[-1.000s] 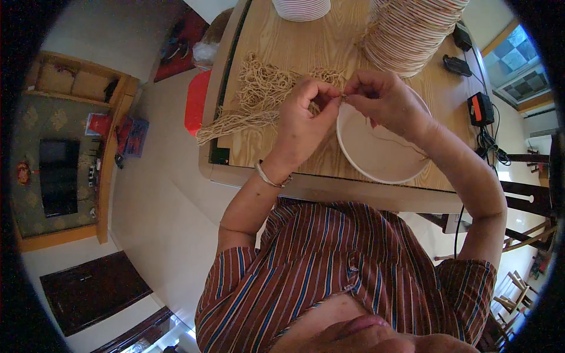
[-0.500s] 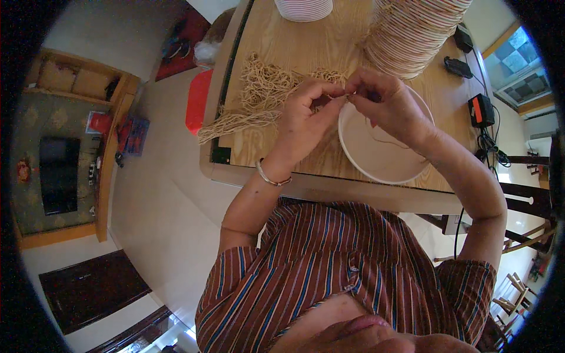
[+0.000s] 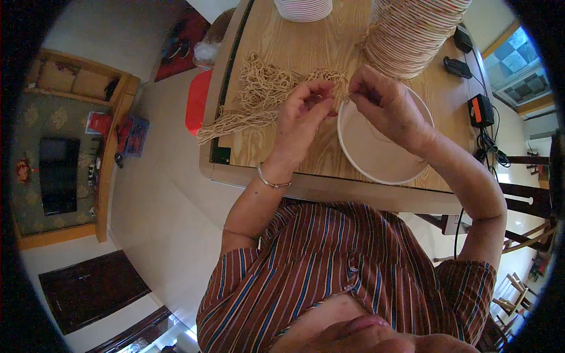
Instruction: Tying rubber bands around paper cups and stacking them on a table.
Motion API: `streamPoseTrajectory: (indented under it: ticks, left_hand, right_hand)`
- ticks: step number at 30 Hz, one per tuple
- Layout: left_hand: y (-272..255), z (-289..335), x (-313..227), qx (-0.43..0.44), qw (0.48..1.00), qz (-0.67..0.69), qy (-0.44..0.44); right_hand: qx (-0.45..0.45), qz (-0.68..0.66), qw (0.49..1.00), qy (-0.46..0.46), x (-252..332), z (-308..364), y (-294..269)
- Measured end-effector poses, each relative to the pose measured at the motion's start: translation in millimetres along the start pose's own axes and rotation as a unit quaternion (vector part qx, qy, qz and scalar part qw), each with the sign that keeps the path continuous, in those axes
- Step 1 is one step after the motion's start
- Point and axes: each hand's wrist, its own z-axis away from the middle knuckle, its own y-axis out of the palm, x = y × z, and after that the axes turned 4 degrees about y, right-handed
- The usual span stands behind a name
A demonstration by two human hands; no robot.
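A round white tub (image 3: pixel 376 162) sits near the table's front edge. A thin beige cord (image 3: pixel 382 140) runs across its inside. My right hand (image 3: pixel 391 112) is over the tub's far left rim, thumb and fingers pinched on the cord. To the left of the rim is my left hand (image 3: pixel 299 117), its fingers curled toward the thumb; whether a bit of cord lies in them is too small to tell. A small gap separates the two hands. Beyond my left hand, a loose heap of beige cords (image 3: pixel 265 82) trails to the table's left edge.
A tall leaning stack of white tubs (image 3: pixel 409 41) with cords stands at the back right, and a shorter tub stack (image 3: pixel 303 9) at the back. An orange-and-black box (image 3: pixel 481 110) and black cables (image 3: pixel 488 144) lie right. A red stool (image 3: pixel 199 103) stands left of the table (image 3: pixel 318 47).
My hands, fingertips together before, have come apart. The left hand has drawn slightly left, away from the rim; the right hand has hardly moved.
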Motion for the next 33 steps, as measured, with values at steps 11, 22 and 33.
streamPoseTrajectory:
  ticks: [11,22,33]
  left_hand:
    - [-1,-4,2,0.049,0.99,-0.131,0.004]
    - [-4,0,10,-0.016,0.996,0.082,-0.009]
    - [-4,-1,3,0.061,0.988,-0.141,0.017]
  right_hand:
    - [-0.015,0.089,0.991,-0.101,9,2,-4]
    - [0.044,-0.053,0.996,0.058,7,0,-2]
    - [0.091,-0.12,0.979,0.14,12,-1,-6]
